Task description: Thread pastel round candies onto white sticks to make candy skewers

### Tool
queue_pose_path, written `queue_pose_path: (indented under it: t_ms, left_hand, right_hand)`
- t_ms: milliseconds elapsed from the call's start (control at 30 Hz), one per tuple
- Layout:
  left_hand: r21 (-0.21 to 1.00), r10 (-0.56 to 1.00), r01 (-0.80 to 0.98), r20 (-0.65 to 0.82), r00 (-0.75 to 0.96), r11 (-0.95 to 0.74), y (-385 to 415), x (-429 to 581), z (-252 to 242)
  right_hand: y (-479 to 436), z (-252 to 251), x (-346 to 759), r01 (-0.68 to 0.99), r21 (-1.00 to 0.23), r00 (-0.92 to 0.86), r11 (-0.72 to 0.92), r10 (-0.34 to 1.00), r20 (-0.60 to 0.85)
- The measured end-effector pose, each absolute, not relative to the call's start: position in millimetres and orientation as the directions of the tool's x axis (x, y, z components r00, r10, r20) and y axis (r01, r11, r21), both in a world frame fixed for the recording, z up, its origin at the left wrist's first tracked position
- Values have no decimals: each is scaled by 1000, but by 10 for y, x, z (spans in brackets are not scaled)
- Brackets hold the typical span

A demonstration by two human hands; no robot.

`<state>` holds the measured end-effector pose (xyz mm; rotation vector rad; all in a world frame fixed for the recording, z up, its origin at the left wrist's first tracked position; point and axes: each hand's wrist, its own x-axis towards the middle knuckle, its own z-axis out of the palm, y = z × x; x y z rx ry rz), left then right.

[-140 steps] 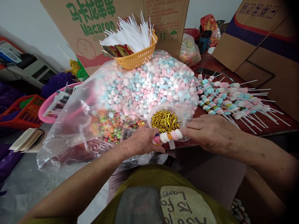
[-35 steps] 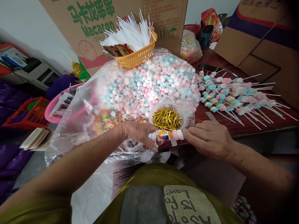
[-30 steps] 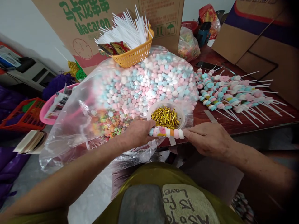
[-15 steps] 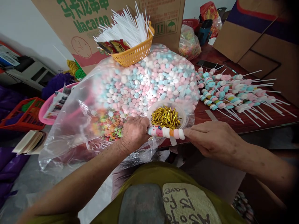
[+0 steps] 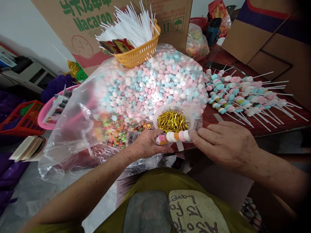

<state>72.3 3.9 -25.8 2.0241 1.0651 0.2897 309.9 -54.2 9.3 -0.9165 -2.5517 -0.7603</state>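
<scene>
A marshmallow skewer (image 5: 176, 136) with white, pink and orange pieces is held level between my hands, in front of the tub of gold twist ties (image 5: 173, 120). A printed clear wrapper seems to cover it, its pattern showing at the left end. My left hand (image 5: 143, 142) holds that left end between thumb and fingers, the thumb stretched along below it. At the right end, my right hand (image 5: 218, 142) pinches by the last white piece; its curled fingers hide the stick. Behind lies a big clear bag of pastel marshmallows (image 5: 145, 84).
A yellow basket (image 5: 138, 56) of white sticks rests on the bag. Finished-looking skewers (image 5: 243, 94) are piled at the right of the dark red table. Cardboard boxes (image 5: 170, 19) stand behind. A pink basin (image 5: 43, 113) is at the left.
My left hand has loosened from a fist into a thumb-and-finger hold, now covering the blue piece at the left end. My right hand has shifted slightly left and up.
</scene>
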Motion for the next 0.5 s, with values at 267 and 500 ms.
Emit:
queue_pose_path:
  t_ms: [267,500]
  left_hand:
    - [864,750,493,-259,609,-102,81,683,-280]
    - [890,451,440,-444,774,122,115,742,-145]
  right_hand:
    - [-558,40,3101,626,370,-771,687,476,422]
    - [-329,279,3152,455,456,-881,765,312,355]
